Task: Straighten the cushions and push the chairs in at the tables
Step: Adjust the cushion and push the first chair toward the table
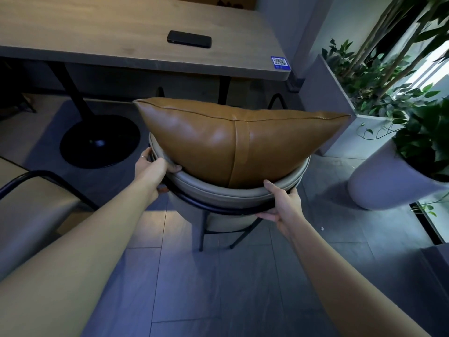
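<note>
Short of the table (145, 59), both hands, left hand (153, 166) and right hand (281, 203), have fingers clenched on the chair (218, 193) back; a hard shove could topple the propped cushion (230, 144) or hit the planter (328, 98)

A tan leather cushion (233, 144) is standing upright on edge against the curved grey backrest of a round chair (218, 190); the chair is sitting just short of the wooden surface (121, 25), black legs splaying on the floor.

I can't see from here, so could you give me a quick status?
Both hands gripping chair back. Cushion upright. Chair short of table; path clear.
</note>
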Demonstrator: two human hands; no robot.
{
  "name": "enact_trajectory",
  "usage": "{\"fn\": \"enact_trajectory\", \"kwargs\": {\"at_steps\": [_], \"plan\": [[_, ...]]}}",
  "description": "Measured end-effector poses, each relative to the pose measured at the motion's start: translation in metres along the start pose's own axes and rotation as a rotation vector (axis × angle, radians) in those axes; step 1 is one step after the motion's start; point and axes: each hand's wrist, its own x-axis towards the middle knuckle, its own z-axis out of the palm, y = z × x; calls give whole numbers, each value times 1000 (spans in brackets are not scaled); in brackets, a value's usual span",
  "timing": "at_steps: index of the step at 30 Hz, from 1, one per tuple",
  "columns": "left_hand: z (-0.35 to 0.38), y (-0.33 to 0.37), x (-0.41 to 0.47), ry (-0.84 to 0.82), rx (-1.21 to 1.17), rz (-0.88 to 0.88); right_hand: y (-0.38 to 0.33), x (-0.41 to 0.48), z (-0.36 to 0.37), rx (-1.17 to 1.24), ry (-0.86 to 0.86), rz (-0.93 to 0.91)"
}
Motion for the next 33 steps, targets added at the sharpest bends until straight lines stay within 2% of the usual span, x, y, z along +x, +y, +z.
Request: {"fn": "enact_trajectory", "kwargs": {"at_steps": [24,29,33], "plan": [[31,16,56,194,51,60,-38,41,38,-19,-77,54],[45,1,36,300,114,36,-45,36,33,-139,-93,64],[56,-14,13,139,24,-98,-50,32,21,-231,-134,84]]}}
